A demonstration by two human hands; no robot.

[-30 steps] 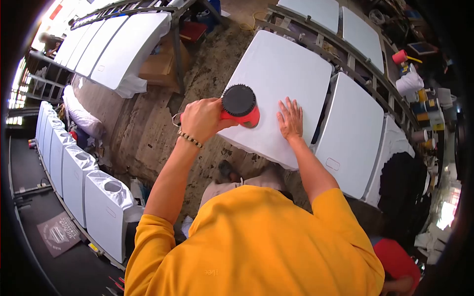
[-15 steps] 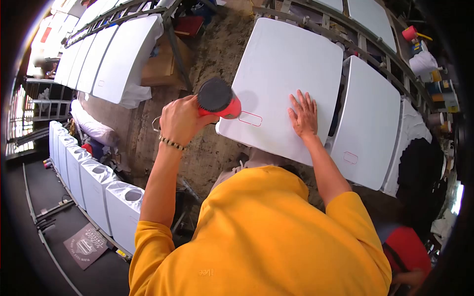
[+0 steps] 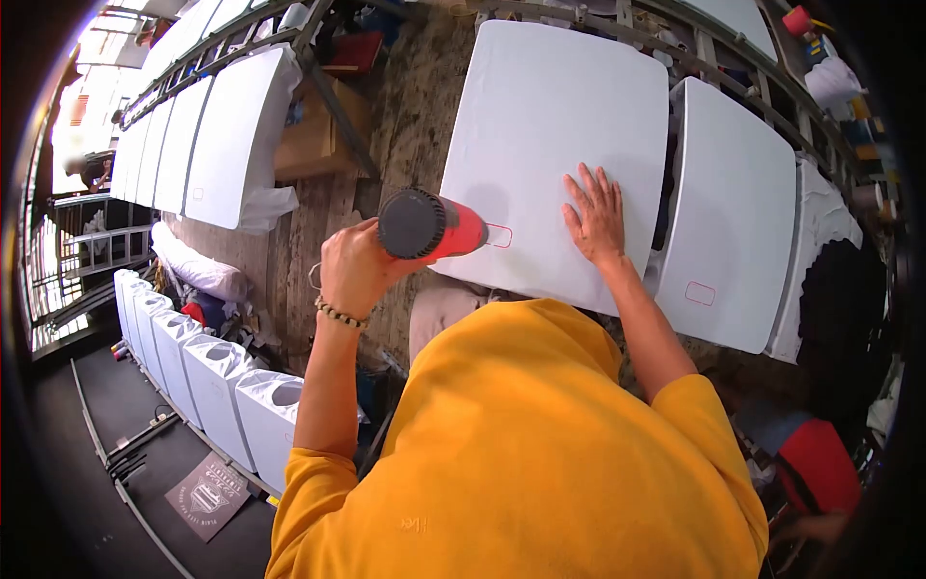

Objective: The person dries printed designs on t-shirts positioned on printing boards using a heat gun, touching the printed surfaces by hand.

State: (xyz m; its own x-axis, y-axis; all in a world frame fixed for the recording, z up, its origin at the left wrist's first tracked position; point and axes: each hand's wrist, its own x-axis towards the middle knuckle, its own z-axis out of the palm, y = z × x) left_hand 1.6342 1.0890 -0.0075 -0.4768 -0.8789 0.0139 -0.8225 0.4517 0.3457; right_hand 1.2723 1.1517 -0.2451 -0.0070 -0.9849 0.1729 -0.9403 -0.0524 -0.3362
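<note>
My left hand [image 3: 353, 268], with a beaded bracelet at the wrist, is wrapped round a red heat gun [image 3: 461, 228] with a black, vented round end. The heat gun hangs over the near left corner of a white cloth-covered board [image 3: 559, 96]. A red rounded-rectangle outline [image 3: 499, 235] on that board is partly hidden behind the gun. My right hand [image 3: 596, 214] lies flat on the right side of the same board, fingers spread and holding nothing.
Another white board [image 3: 738, 212] with a red outline stands close on the right. More white boards [image 3: 241, 125] line a metal frame at the left. Fabric-covered boards [image 3: 217, 372] stand at lower left. A person in red [image 3: 818, 463] is at lower right.
My left hand has brought the heat gun slightly lower and to the right, tilting it so more red body shows. My right hand stays flat on the board. The whole view has shifted a little.
</note>
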